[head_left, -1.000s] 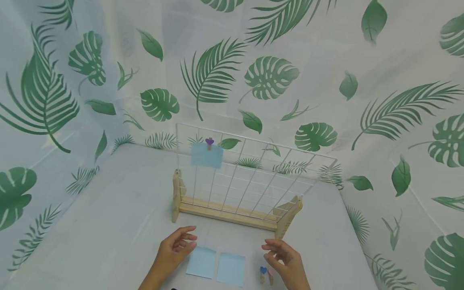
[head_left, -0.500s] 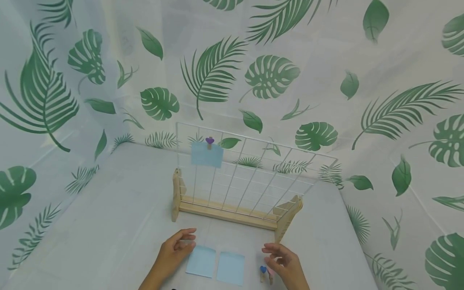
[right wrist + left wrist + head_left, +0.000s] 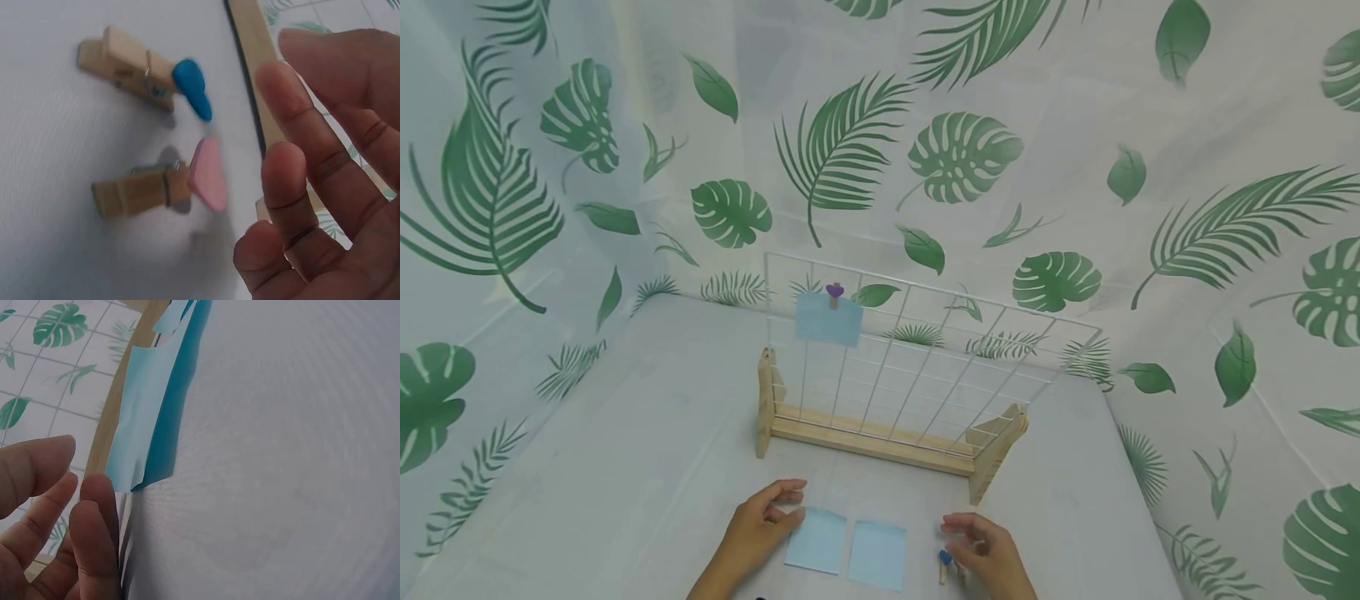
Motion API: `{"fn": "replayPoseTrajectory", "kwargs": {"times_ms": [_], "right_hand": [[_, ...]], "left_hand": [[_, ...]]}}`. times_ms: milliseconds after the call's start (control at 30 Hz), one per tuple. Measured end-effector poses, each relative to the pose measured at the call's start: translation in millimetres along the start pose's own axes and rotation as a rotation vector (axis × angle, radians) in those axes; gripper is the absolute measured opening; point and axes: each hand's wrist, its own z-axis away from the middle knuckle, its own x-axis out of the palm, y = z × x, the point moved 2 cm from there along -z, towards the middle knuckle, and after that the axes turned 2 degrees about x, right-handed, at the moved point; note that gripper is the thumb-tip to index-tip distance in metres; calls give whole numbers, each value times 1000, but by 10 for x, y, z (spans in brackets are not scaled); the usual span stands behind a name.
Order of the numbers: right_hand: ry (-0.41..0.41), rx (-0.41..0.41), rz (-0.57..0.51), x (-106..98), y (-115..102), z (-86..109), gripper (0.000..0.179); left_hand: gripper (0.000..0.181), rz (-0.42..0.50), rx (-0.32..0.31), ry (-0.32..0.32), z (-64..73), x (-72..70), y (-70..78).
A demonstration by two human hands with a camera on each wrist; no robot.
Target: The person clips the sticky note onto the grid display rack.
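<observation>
Two light blue paper notes lie side by side on the white table: the left note [image 3: 817, 542] and the right note [image 3: 877, 556]. My left hand [image 3: 760, 527] hovers at the left note's edge, fingers loosely bent around nothing; whether it touches the paper I cannot tell. Over two small wooden clothespins hangs my right hand [image 3: 991, 552], relaxed and holding nothing. One clothespin carries a blue heart [image 3: 192, 87], the other a pink heart [image 3: 207, 175]; in the head view the right hand partly hides the pink one.
Behind the hands stands a white wire grid rack [image 3: 887, 367] on a wooden base [image 3: 872, 447]. A purple-heart clothespin [image 3: 834, 293] clips another blue note [image 3: 829, 321] to its upper left. Leaf-patterned sheeting [image 3: 962, 158] surrounds the table.
Both hands have sunk slightly toward the table. The right hand now covers more of the pink-heart clothespin. Notes and rack stay where they were.
</observation>
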Motion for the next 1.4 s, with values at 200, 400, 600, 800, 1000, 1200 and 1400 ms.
{"fn": "replayPoseTrajectory", "kwargs": {"times_ms": [200, 400, 600, 800, 1000, 1200, 1400], "right_hand": [[-65, 52, 57, -8, 54, -17, 31], [-81, 80, 90, 11, 75, -36, 30], [-86, 20, 125, 20, 111, -42, 29], [-55, 6, 183, 20, 103, -26, 27], [4, 42, 239, 28, 82, 14, 18], [24, 13, 267, 23, 90, 11, 14], [12, 6, 250, 11, 95, 0, 15]], "left_hand": [[41, -49, -117, -22, 23, -12, 94], [38, -129, -102, -6, 12, -19, 120], [29, -185, -84, 9, -1, -27, 128], [19, -266, -84, 2, -24, -14, 123], [11, -295, -68, 0, -36, -6, 150], [5, -312, -35, 3, -39, -2, 153], [7, -310, -42, -7, -34, -17, 167]]}}
